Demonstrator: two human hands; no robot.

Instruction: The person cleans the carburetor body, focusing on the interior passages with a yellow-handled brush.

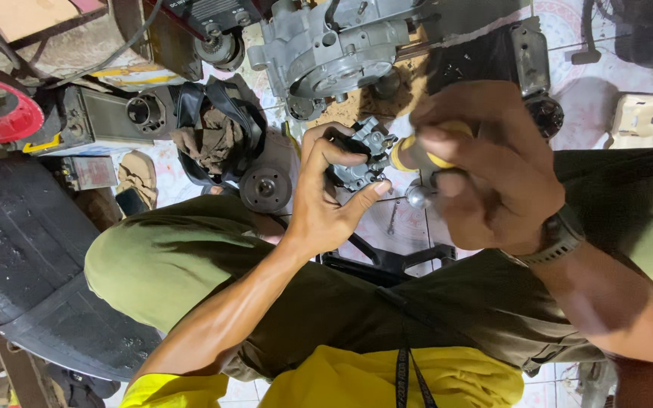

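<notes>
The head view looks down on a person squatting in olive trousers (190, 264) and a yellow shirt (357, 378). The left hand (326, 189) is closed around a small grey metal part (364, 159), fingers curled over its top and the thumb pressed up from below, so the part sits in front of the knees, above the tiled floor (591, 106). The right hand (485, 166) is wrapped tight around a yellow-handled tool (417, 155), whose handle end touches the part's right side; a dark watch (561, 238) sits on that wrist. A small round silver piece (419, 196) shows just under the right hand, but whether the fingers hold it cannot be told.

Beyond the hands lies a large grey engine casing (326, 53) on the floor. To the left are a dark pulley (264, 189), a black bag (213, 128) with a brown rag inside, 1 sandal (137, 177), and part of a red wheel rim (9, 113). A black panel (32, 257) fills the lower left corner. A white block (639, 117) stands at the far right.
</notes>
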